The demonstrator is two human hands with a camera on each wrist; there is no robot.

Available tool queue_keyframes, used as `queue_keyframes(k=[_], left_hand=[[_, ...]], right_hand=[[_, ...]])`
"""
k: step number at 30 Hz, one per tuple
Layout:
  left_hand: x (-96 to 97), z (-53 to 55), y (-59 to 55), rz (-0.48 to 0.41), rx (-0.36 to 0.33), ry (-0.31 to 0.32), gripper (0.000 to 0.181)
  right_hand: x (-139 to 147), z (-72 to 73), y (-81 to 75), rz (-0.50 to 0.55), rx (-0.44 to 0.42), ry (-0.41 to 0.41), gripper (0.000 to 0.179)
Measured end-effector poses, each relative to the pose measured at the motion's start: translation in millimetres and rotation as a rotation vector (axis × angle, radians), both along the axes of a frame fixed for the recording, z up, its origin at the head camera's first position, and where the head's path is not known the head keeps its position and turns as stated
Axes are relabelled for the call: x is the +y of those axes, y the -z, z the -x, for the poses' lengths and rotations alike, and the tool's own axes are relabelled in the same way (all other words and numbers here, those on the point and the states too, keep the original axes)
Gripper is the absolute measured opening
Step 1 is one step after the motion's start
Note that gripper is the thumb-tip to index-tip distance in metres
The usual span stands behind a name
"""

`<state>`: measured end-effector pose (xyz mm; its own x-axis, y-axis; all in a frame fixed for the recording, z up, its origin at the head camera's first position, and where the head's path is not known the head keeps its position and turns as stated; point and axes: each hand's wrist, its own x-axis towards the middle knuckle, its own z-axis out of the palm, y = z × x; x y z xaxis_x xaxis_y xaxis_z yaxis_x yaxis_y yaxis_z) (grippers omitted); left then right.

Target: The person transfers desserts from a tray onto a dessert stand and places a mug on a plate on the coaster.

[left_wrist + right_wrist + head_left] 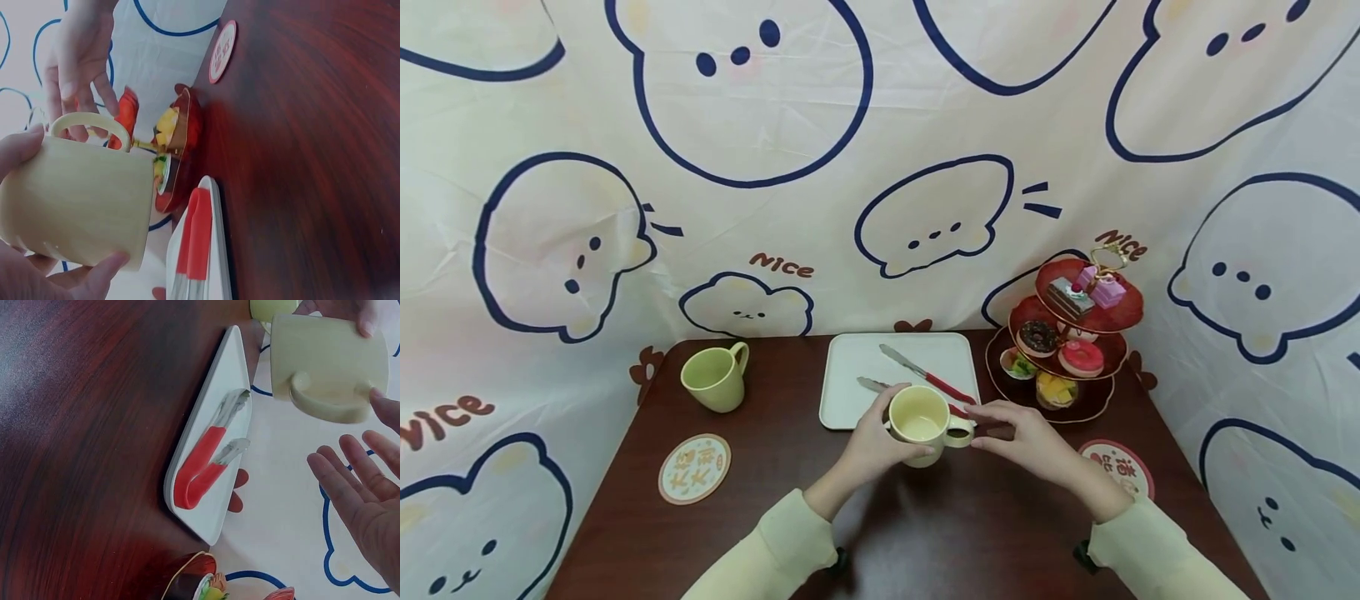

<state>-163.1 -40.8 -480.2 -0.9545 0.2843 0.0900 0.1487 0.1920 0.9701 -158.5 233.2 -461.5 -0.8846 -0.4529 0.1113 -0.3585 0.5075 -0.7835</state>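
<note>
A pale yellow mug (pixel 919 417) is held up over the dark table by my left hand (pixel 880 437), with fingers and thumb round its body. In the left wrist view that mug (pixel 81 200) stands above the table surface, its handle towards the right hand. My right hand (pixel 1026 437) is beside the handle with its fingers spread. In the right wrist view the right thumb tip (pixel 382 403) is right at the handle, while the other fingers (pixel 350 472) extend loosely below it. Red-handled tongs (pixel 203 465) lie on a white tray (pixel 215 519) behind the mug.
A green mug (pixel 715 379) stands at the back left, with a round coaster (pixel 695 469) in front of it. At the back right is a tiered stand (pixel 1097 404) of cakes and doughnuts. Another coaster (pixel 1120 467) lies near the right edge. A patterned cloth (pixel 820 225) hangs behind the table.
</note>
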Motion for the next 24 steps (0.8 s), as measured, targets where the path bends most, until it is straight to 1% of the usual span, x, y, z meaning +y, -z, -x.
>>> queue_keyframes(k=[5, 9, 14, 19, 24], left_hand=[[7.3, -3.7, 1.9, 0.002, -0.001, 0.021, 0.094], [12.8, -5.2, 4.0, 0.008, 0.010, 0.029, 0.094], [18.9, -6.4, 5.4, 0.001, 0.024, 0.034, 0.094], [24.7, -7.1, 3.2, -0.012, 0.033, 0.057, 0.094], [29.5, -8.3, -0.4, -0.018, 0.035, 0.084, 0.095]], right_hand=[[-2.2, -3.2, -0.1, -0.011, 0.006, -0.002, 0.042], [-4.2, -5.0, -1.8, -0.029, 0.039, -0.017, 0.032], [-3.4, -6.7, -4.4, -0.048, 0.040, -0.019, 0.027], [0.3, -8.9, -5.8, -0.107, 0.070, 0.011, 0.017], [3.4, -10.2, -8.2, -0.141, 0.044, 0.012, 0.014]])
